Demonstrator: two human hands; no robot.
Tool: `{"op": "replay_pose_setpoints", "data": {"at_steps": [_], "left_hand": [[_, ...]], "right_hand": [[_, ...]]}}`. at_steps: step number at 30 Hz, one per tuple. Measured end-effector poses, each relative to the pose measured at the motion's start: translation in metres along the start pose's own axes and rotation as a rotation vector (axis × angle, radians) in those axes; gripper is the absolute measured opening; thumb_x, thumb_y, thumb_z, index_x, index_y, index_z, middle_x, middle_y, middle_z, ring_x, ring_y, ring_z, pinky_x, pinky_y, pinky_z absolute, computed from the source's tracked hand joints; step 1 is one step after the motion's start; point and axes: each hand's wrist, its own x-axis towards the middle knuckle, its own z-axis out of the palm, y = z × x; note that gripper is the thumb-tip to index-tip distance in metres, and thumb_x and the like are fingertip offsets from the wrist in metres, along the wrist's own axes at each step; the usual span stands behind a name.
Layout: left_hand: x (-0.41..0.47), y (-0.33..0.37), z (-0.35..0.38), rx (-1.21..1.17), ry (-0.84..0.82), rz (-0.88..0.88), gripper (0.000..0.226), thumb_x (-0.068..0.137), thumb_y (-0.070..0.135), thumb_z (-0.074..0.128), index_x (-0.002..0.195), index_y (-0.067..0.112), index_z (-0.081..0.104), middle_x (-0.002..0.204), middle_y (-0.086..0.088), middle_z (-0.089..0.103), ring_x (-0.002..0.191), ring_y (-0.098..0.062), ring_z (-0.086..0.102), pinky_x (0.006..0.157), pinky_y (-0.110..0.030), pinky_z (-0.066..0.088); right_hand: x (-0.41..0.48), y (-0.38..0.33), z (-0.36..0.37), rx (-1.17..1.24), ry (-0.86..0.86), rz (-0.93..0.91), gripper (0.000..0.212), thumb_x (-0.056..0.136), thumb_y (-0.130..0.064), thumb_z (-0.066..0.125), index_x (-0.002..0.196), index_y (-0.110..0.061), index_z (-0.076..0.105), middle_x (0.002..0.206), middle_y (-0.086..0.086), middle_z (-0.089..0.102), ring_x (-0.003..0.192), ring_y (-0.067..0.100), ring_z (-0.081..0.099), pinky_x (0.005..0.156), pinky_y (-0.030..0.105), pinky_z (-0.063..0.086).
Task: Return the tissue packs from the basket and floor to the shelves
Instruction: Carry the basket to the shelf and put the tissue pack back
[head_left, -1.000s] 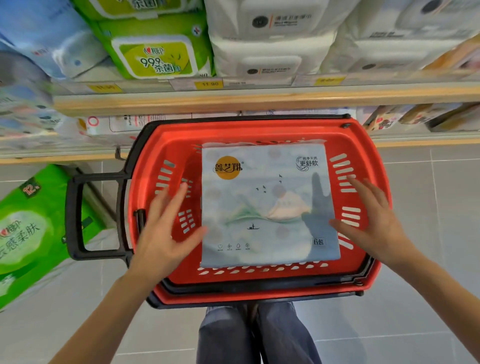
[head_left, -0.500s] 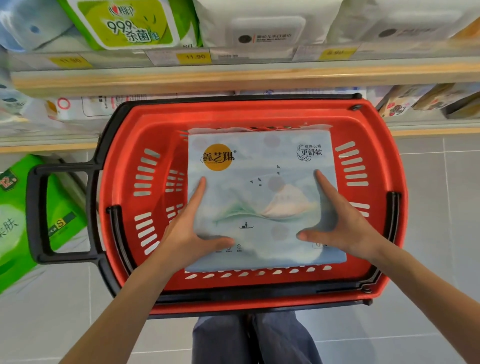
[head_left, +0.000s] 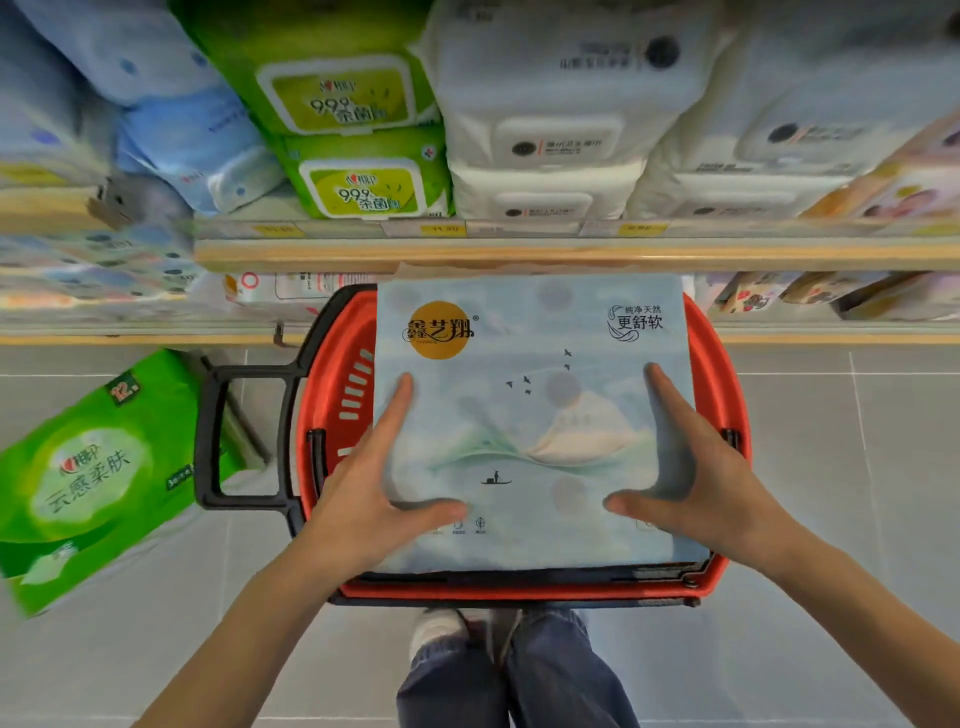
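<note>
- Left hand and right hand grasp the tissue pack by opposite sides, balancing it level above the basket.
- Green pack lies on the floor.

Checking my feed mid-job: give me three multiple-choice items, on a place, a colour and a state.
1. Where is the green tissue pack? A) on the floor, left of the basket; B) inside the basket; C) on a shelf.
2. Basket colour? A) blue; B) yellow; C) red.
3. The pale blue tissue pack is: A) lying untouched; B) held by both hands; C) torn open.
Answers: 1 A, it lies on the tiles; 2 C, red walls show; 3 B, left hand and right hand hold its sides.
</note>
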Motion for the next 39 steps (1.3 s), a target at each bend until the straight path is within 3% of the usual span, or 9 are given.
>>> {"op": "replay_pose_setpoints", "data": {"at_steps": [3, 6, 9, 16, 22, 25, 29, 34, 39], "left_hand": [[-0.019, 0.037, -0.025, 0.025, 0.049, 0.071, 0.112, 0.053, 0.054, 0.078, 0.139, 0.058, 0.006, 0.148, 0.037, 0.016, 0.136, 0.015, 0.013, 0.114, -0.032, 0.026], [-0.045, 0.079, -0.053, 0.047, 0.100, 0.185, 0.111, 0.053, 0.052, 0.078, 0.134, 0.066, 0.003, 0.148, 0.034, 0.018, 0.134, 0.018, 0.014, 0.107, -0.012, 0.025], [-0.080, 0.121, -0.087, 0.058, 0.156, 0.307, 0.113, 0.054, 0.048, 0.079, 0.138, 0.059, 0.004, 0.143, 0.036, 0.016, 0.127, 0.027, 0.011, 0.096, 0.005, 0.018], [-0.191, 0.231, -0.178, 0.133, 0.223, 0.480, 0.113, 0.055, 0.054, 0.079, 0.137, 0.064, 0.002, 0.148, 0.034, 0.017, 0.137, 0.007, 0.022, 0.110, -0.031, 0.033], [-0.286, 0.327, -0.247, 0.173, 0.378, 0.670, 0.116, 0.052, 0.050, 0.078, 0.141, 0.049, 0.005, 0.151, 0.020, 0.023, 0.137, -0.004, 0.030, 0.105, -0.025, 0.036], [-0.329, 0.374, -0.276, 0.159, 0.458, 0.777, 0.116, 0.050, 0.051, 0.079, 0.139, 0.054, 0.004, 0.146, 0.031, 0.019, 0.136, 0.003, 0.025, 0.103, -0.014, 0.031], [-0.376, 0.433, -0.315, 0.127, 0.515, 0.899, 0.114, 0.051, 0.050, 0.083, 0.136, 0.058, 0.008, 0.150, 0.016, 0.028, 0.135, -0.005, 0.034, 0.107, -0.036, 0.038], [-0.430, 0.506, -0.365, 0.211, 0.648, 1.057, 0.114, 0.049, 0.056, 0.081, 0.133, 0.066, 0.005, 0.140, 0.022, 0.038, 0.124, 0.001, 0.045, 0.092, -0.008, 0.040], [-0.454, 0.559, -0.396, 0.263, 0.736, 1.151, 0.115, 0.047, 0.061, 0.079, 0.132, 0.070, 0.002, 0.135, 0.029, 0.036, 0.117, 0.007, 0.048, 0.092, -0.017, 0.046]], "right_hand": [[-0.016, -0.044, -0.023, -0.020, 0.069, -0.062, 0.114, 0.053, -0.051, 0.078, 0.140, -0.051, 0.004, 0.133, -0.052, 0.014, 0.127, -0.011, 0.027, 0.100, 0.018, 0.031], [-0.042, -0.094, -0.046, -0.064, 0.167, -0.145, 0.112, 0.053, -0.057, 0.074, 0.140, -0.051, 0.004, 0.138, -0.042, 0.014, 0.124, -0.021, 0.021, 0.094, -0.001, 0.023], [-0.077, -0.157, -0.068, -0.094, 0.248, -0.185, 0.112, 0.051, -0.061, 0.072, 0.139, -0.054, 0.003, 0.137, -0.039, 0.018, 0.128, -0.006, 0.024, 0.101, 0.015, 0.024], [-0.178, -0.299, -0.101, -0.107, 0.435, -0.339, 0.112, 0.054, -0.051, 0.079, 0.134, -0.062, 0.001, 0.142, -0.017, 0.030, 0.130, 0.006, 0.029, 0.104, 0.035, 0.033], [-0.249, -0.419, -0.139, -0.142, 0.561, -0.554, 0.113, 0.056, -0.044, 0.082, 0.136, -0.056, 0.004, 0.145, -0.014, 0.028, 0.132, 0.007, 0.030, 0.102, 0.026, 0.031], [-0.279, -0.480, -0.164, -0.163, 0.641, -0.663, 0.113, 0.055, -0.037, 0.084, 0.135, -0.052, 0.006, 0.142, -0.007, 0.034, 0.130, 0.010, 0.033, 0.102, 0.026, 0.031], [-0.309, -0.551, -0.197, -0.199, 0.730, -0.790, 0.113, 0.054, -0.036, 0.084, 0.132, -0.057, 0.005, 0.137, -0.003, 0.037, 0.129, 0.014, 0.036, 0.102, 0.028, 0.033], [-0.342, -0.629, -0.237, -0.212, 0.839, -0.961, 0.113, 0.054, -0.040, 0.083, 0.132, -0.060, 0.004, 0.138, -0.001, 0.038, 0.126, 0.014, 0.038, 0.100, 0.027, 0.033], [-0.355, -0.681, -0.273, -0.222, 0.891, -1.104, 0.112, 0.056, -0.041, 0.082, 0.133, -0.062, 0.004, 0.136, -0.007, 0.035, 0.120, 0.003, 0.035, 0.096, 0.022, 0.030]]}}
